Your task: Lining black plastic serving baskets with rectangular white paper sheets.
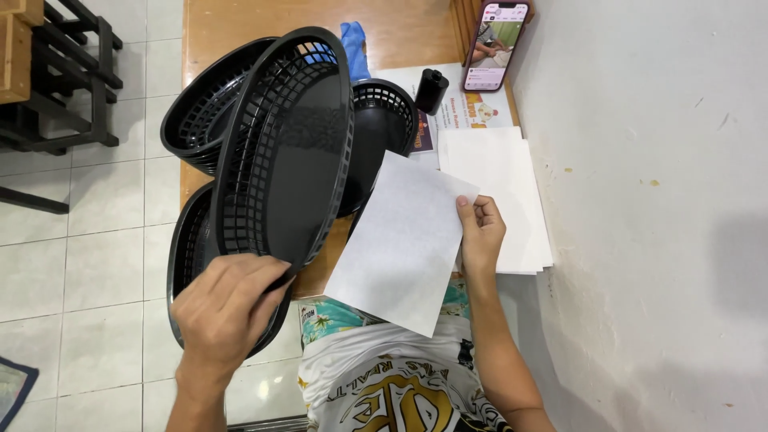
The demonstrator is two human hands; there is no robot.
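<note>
Nearest the camera, the left hand [228, 308] grips the near rim of a black oval plastic basket [284, 144], fingers curled over the edge and thumb under it, holding the basket tilted up on its side above the wooden table [240, 32]. The basket looks light and stiff, its lattice wall giving plenty of purchase, so the rim is the natural place to hold it. Just beside it, the right hand [478, 232] pinches the right edge of a white paper sheet [404, 244] between thumb and fingertips; the sheet hangs in the air, thin, floppy and easily creased (best taken near a corner or edge, as here). Under and behind the lifted basket lie more black baskets [200, 120]. Beyond the right hand rests a stack of white sheets [504, 192], then a small black cylinder [432, 90] and a phone [500, 40] propped against the wall
</note>
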